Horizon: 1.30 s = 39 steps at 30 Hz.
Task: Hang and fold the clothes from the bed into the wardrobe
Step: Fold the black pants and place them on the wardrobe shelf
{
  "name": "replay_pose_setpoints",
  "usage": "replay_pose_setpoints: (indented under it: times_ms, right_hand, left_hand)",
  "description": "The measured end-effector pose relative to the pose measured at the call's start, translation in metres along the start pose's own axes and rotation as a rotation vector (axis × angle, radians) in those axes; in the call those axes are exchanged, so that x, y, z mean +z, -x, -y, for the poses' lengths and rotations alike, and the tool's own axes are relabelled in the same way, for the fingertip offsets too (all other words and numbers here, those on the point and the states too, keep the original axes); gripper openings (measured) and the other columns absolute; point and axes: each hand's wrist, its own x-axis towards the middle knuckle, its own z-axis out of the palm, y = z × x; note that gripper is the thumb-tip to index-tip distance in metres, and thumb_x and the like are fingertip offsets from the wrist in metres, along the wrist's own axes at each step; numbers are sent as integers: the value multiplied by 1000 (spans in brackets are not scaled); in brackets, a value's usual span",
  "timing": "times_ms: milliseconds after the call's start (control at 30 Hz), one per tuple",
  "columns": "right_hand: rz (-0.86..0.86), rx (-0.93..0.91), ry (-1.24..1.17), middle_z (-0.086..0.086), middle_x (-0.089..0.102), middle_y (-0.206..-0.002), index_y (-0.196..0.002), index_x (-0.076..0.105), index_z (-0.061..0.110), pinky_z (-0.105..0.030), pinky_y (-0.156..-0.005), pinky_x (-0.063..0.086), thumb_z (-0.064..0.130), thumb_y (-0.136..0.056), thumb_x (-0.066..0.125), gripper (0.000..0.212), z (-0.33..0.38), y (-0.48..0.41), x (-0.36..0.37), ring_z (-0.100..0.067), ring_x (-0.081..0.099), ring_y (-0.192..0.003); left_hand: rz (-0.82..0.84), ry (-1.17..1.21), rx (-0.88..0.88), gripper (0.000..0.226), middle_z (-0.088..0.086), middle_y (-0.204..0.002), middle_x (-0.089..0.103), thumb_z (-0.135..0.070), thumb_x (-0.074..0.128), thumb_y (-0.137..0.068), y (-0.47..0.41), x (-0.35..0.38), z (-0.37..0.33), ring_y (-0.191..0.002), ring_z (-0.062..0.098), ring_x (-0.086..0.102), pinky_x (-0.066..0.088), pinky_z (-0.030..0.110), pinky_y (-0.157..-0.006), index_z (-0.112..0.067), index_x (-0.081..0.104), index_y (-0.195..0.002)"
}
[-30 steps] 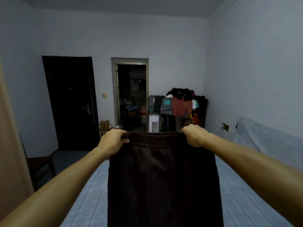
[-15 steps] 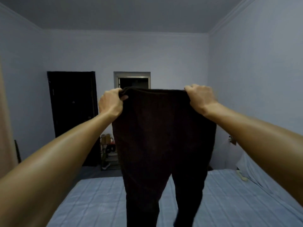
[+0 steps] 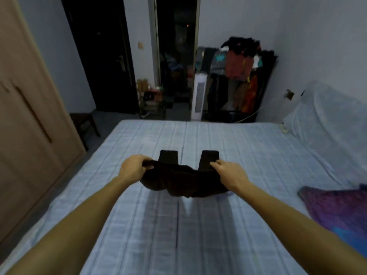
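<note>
A pair of dark brown trousers (image 3: 184, 181) hangs low over the light blue striped bed (image 3: 248, 155), waistband toward me and the two leg ends lying flat on the sheet beyond. My left hand (image 3: 134, 166) grips the left end of the waistband. My right hand (image 3: 230, 176) grips the right end. The beige wardrobe (image 3: 25, 120) stands along the left, its doors closed.
A purple garment (image 3: 341, 211) lies on the bed at the right. A pale pillow (image 3: 325, 120) rests at the far right. Beyond the bed are a dark stool (image 3: 85, 122), a white tower fan (image 3: 199, 96), a loaded clothes rack (image 3: 242, 76) and a dark doorway (image 3: 176, 56).
My hands have dropped from head height down to just above the bed, laying the trouser legs onto the sheet. The view has tilted downward.
</note>
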Motion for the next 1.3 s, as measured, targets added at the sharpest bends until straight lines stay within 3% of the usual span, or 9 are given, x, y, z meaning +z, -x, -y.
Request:
replay_pose_setpoints:
  times_ms: [200,467,767,900,967,1033,1167,1300]
  right_hand:
    - [226,-9,-85,-9,47,-138,-146,33,19,-36,-85,46,7,-93,47,56,50,107,84,-29,57,-112]
    - [287,87,-142,-10,44,-141,-146,34,20,-37,-92,47,1,-92,43,58,107,209,115,-30,56,-112]
    - [405,93,-122,-14,42,-141,-147,29,19,-40,-84,49,1,-89,44,63,201,314,178,-32,59,-105]
    - [499,110,-166,-16,33,-148,-149,24,17,-41,-97,41,1,-88,48,67,215,337,223,-35,49,-119]
    - [608,84,-185,-16,27,-152,-149,24,18,-41,-106,32,4,-88,49,67,219,343,247,-36,41,-128]
    - [683,74,-256,-14,32,-149,-147,29,20,-39,-107,29,7,-89,47,63,219,344,270,-33,40,-129]
    - [586,275,-504,-8,48,-137,-140,42,19,-32,-98,41,13,-89,48,53,205,336,318,-25,51,-118]
    - [347,692,-630,-16,39,-145,-142,40,12,-39,-101,42,15,-94,48,49,198,330,369,-30,48,-124]
  left_hand:
    - [276,-143,-54,28,-3,-114,67,-36,62,-88,120,82,32,-101,20,62,49,30,-81,-33,66,-116]
    - [297,-161,63,26,0,-114,67,-29,60,-91,220,109,60,-100,21,62,49,30,-80,-32,66,-116]
    - [472,-266,163,28,-2,-115,63,-37,56,-92,332,161,130,-100,19,61,46,27,-81,-41,63,-119]
    - [646,-387,183,40,1,-124,58,-42,48,-94,352,199,148,-111,20,56,43,30,-89,-39,49,-134]
    - [768,-419,178,42,1,-128,56,-41,49,-93,353,217,150,-116,20,54,41,31,-93,-34,48,-134]
    - [851,-403,160,40,0,-128,58,-40,52,-91,348,237,149,-117,19,53,39,32,-95,-31,52,-130]
    - [892,-357,121,44,3,-132,53,-40,46,-95,326,286,142,-118,19,53,39,30,-96,-25,46,-137]
    - [795,-306,197,55,7,-143,40,-40,41,-97,307,342,129,-123,22,46,39,33,-101,-23,28,-147]
